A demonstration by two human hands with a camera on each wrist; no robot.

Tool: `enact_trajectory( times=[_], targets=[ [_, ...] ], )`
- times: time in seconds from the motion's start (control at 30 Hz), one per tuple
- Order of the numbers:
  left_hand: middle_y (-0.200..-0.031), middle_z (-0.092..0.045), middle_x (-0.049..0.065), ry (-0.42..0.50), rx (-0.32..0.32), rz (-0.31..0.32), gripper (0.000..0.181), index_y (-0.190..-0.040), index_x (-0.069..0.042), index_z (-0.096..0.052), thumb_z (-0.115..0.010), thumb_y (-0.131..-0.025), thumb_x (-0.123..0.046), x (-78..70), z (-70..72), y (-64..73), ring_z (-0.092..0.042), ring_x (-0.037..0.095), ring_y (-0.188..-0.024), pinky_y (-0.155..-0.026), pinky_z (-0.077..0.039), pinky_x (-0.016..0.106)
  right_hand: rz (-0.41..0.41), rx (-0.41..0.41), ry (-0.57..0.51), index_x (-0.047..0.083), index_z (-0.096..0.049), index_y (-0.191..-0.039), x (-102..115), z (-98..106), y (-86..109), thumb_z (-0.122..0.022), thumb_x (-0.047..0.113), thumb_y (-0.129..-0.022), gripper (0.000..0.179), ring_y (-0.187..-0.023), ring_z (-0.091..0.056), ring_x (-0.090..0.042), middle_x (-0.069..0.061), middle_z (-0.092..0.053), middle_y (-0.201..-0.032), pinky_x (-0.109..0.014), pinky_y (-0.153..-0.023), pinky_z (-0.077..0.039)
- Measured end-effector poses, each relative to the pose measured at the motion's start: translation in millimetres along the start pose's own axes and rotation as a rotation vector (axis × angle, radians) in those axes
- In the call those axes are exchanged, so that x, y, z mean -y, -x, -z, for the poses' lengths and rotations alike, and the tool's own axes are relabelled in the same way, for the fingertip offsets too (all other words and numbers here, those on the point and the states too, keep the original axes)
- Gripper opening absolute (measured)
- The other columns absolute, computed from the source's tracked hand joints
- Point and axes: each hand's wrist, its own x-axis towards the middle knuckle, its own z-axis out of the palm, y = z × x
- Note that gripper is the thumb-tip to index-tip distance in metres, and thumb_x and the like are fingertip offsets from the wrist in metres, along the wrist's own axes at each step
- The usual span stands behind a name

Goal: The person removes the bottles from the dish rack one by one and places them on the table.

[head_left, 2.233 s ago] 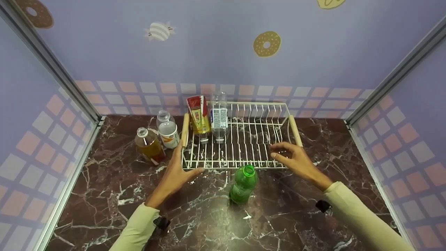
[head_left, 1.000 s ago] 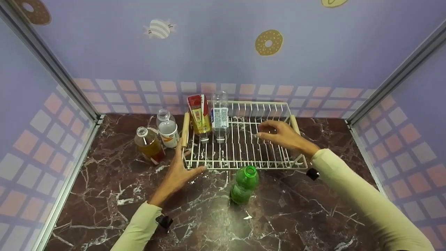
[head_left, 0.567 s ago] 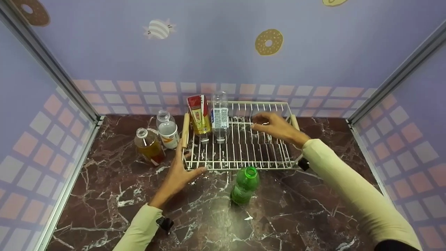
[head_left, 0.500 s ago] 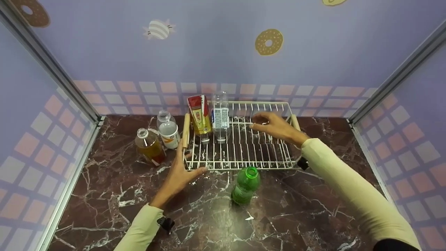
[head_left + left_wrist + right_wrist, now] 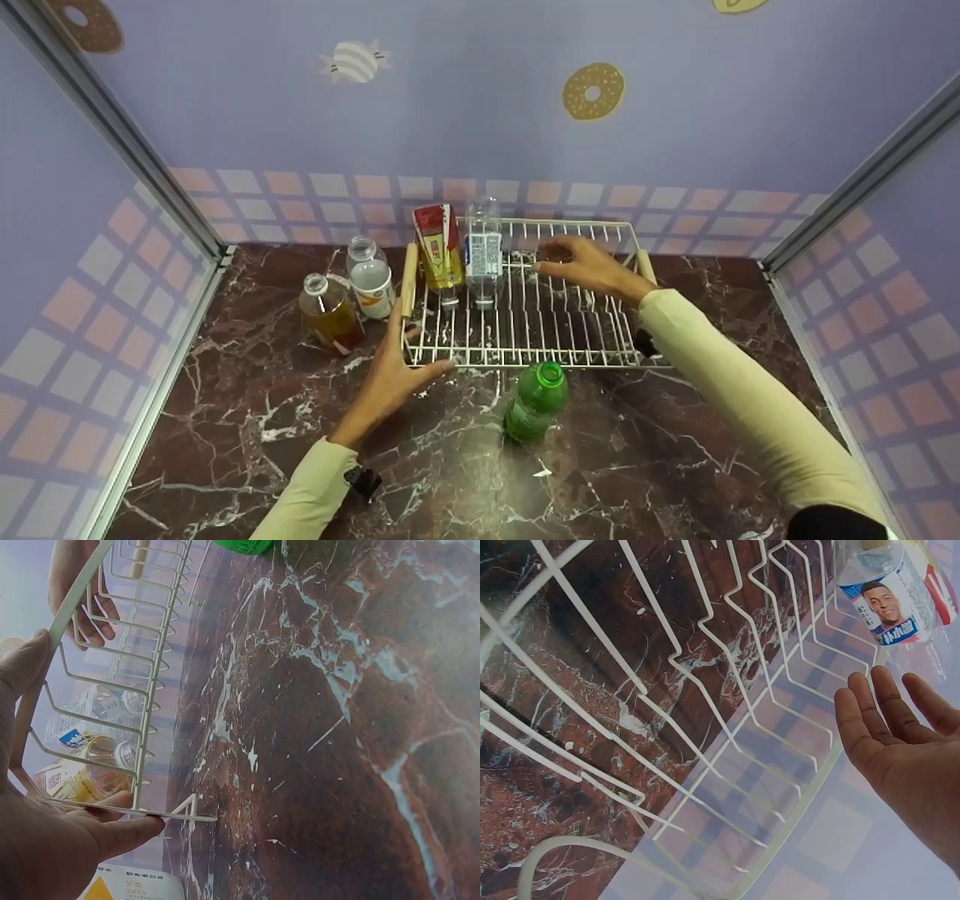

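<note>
At the left end of a white wire dish rack (image 5: 465, 365), my left hand (image 5: 386, 379) grips the front corner, thumb on the front rail (image 5: 71, 604) and fingers round the side. Over the rack's right half hovers my right hand (image 5: 589, 266), fingers loosely bent and nothing in them. Two capless bottles lean neck-down inside the rack's left part: a clear one (image 5: 484, 255) with a blue-and-white label, left of my right fingertips (image 5: 881, 682), and one with a red-and-yellow label (image 5: 441, 255). A green bottle (image 5: 534, 409) stands upright before the rack.
Left of the rack stand two open bottles, one with a white-and-orange label (image 5: 371, 289) and one with an amber label (image 5: 330, 315). Wooden handles (image 5: 409, 281) flank the rack. A patterned wall (image 5: 480, 112) rises close behind it; side panels bound the marbled counter (image 5: 420, 480).
My right hand has moved from the rack's right handle leftward and toward the back, over the wires. My left hand stays at its corner. The bottles have not moved; the head view shifts slightly.
</note>
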Motion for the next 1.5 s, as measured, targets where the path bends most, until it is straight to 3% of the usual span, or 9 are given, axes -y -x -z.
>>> enact_trajectory(
  times=[0.13, 0.33, 0.47, 0.77, 0.93, 1.07, 1.3, 1.5],
  targets=[
    [-0.172, -0.033, 0.033, -0.003, -0.002, -0.004, 0.142, -0.179, -0.023, 0.002, -0.099, -0.082, -0.042, 0.1, -0.6, -0.7, -0.047, 0.042, -0.155, -0.126, -0.023, 0.079, 0.013, 0.023, -0.010, -0.001, -0.056, -0.153, -2, -5, -7.2, -0.073, 0.036, -0.107, 0.062, -0.128, -0.065, -0.037, -0.022, -0.067, -0.141, -0.055, -0.114, -0.055],
    [-0.168, -0.041, 0.033, -0.014, -0.009, -0.018, 0.140, -0.179, -0.019, 0.001, -0.099, -0.082, -0.041, 1.9, -0.8, -1.8, -0.048, 0.041, -0.154, -0.128, -0.020, 0.077, 0.041, 0.057, -0.029, 0.007, -0.053, -0.160, -2, -16, -18.7, -0.075, 0.037, -0.106, 0.066, -0.141, -0.059, -0.038, -0.025, -0.057, -0.157, -0.054, -0.120, -0.050],
    [-0.170, -0.036, 0.034, -0.010, -0.008, -0.019, 0.139, -0.178, -0.018, 0.001, -0.099, -0.083, -0.037, 3.0, -0.8, -2.4, -0.049, 0.042, -0.154, -0.128, -0.023, 0.076, 0.053, 0.084, -0.031, 0.010, -0.051, -0.162, 0, -23, -26.0, -0.075, 0.037, -0.106, 0.067, -0.143, -0.057, -0.038, -0.026, -0.055, -0.159, -0.055, -0.122, -0.048],
    [-0.176, -0.026, 0.032, 0.011, 0.010, 0.004, 0.141, -0.179, -0.023, 0.003, -0.100, -0.082, -0.034, 1.7, -2.9, -2.1, -0.048, 0.042, -0.154, -0.124, -0.033, 0.076, 0.039, 0.105, -0.018, -0.005, -0.043, -0.163, -1, -39, -39.7, -0.077, 0.040, -0.104, 0.081, -0.140, -0.058, -0.045, -0.029, -0.057, -0.154, -0.058, -0.119, -0.051],
    [-0.179, -0.018, 0.028, 0.005, 0.001, -0.005, 0.139, -0.179, -0.023, 0.003, -0.099, -0.084, -0.032, 2.4, -1.0, -2.1, -0.048, 0.042, -0.154, -0.125, -0.031, 0.076, -0.036, 0.118, 0.008, 0.001, -0.032, -0.170, 5, -48, -46.2, -0.076, 0.055, -0.101, 0.099, -0.158, -0.040, -0.044, -0.026, -0.038, -0.173, -0.062, -0.129, -0.036],
    [-0.180, -0.019, 0.026, -0.003, 0.001, -0.005, 0.137, -0.179, -0.024, 0.003, -0.098, -0.085, -0.027, 0.8, -0.8, -2.9, -0.048, 0.041, -0.154, -0.124, -0.031, 0.077, -0.063, 0.114, 0.006, 0.008, -0.015, -0.176, 6, -50, -50.7, -0.077, 0.059, -0.099, 0.112, -0.167, -0.022, -0.041, -0.024, -0.019, -0.181, -0.064, -0.134, -0.023],
    [-0.173, -0.031, 0.033, -0.018, -0.009, -0.024, 0.137, -0.178, -0.019, 0.000, -0.099, -0.084, -0.033, 2.0, 0.0, -3.3, -0.049, 0.043, -0.153, -0.127, -0.027, 0.076, -0.061, 0.096, -0.055, 0.004, -0.010, -0.176, 5, -56, -60.1, -0.078, 0.050, -0.101, 0.111, -0.167, -0.019, -0.042, -0.027, -0.015, -0.181, -0.061, -0.135, -0.021],
    [-0.180, -0.016, 0.029, -0.011, -0.006, -0.023, 0.138, -0.179, -0.020, 0.000, -0.099, -0.083, -0.033, 3.1, -1.1, -3.0, -0.049, 0.043, -0.153, -0.125, -0.031, 0.075, -0.084, 0.103, -0.060, 0.007, -0.003, -0.177, 4, -60, -62.7, -0.077, 0.052, -0.101, 0.115, -0.168, -0.015, -0.042, -0.026, -0.009, -0.182, -0.062, -0.136, -0.017]
  ],
)
